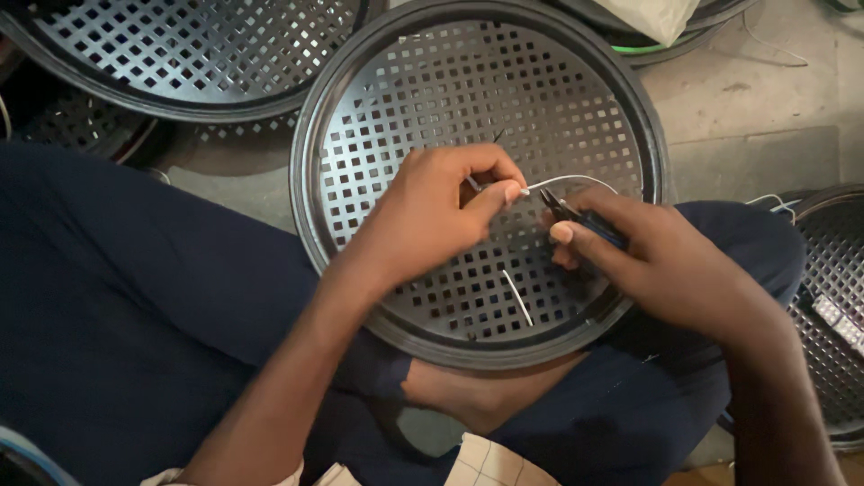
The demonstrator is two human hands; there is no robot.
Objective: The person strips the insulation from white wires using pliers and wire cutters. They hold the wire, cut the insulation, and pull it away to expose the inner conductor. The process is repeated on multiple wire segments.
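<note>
Head view looks straight down on a round black tray [576,81] resting across the lap of a seated person in dark blue trousers [135,297]. Its flat bottom is pierced all over with small square holes in even rows, and a smooth raised rim runs around it; the surface has a dull sheen. The left hand [432,216] hovers over the middle of the tray with its fingers curled, and thumb and forefinger are pinched shut on one end of a thin white wire [576,182]. That wire arcs in a shallow bow from the left fingertips across to the right, just above the holes. The right hand [657,252] lies over the tray's right side, closed around small pliers [567,210] with dark handles; the thin dark tips point up and left and meet the wire close to the left thumb. Whether the pliers' tips are clamped on the wire or only touching it cannot be told. A second short white piece of wire [517,297] lies slanted on the tray's bottom, below both hands and apart from them. A bare foot [477,396] shows under the tray's near edge. More trays of the same pierced kind surround it: one [198,45] at the upper left, another [832,315] at the right edge. All stand on a grey concrete floor [756,108].
</note>
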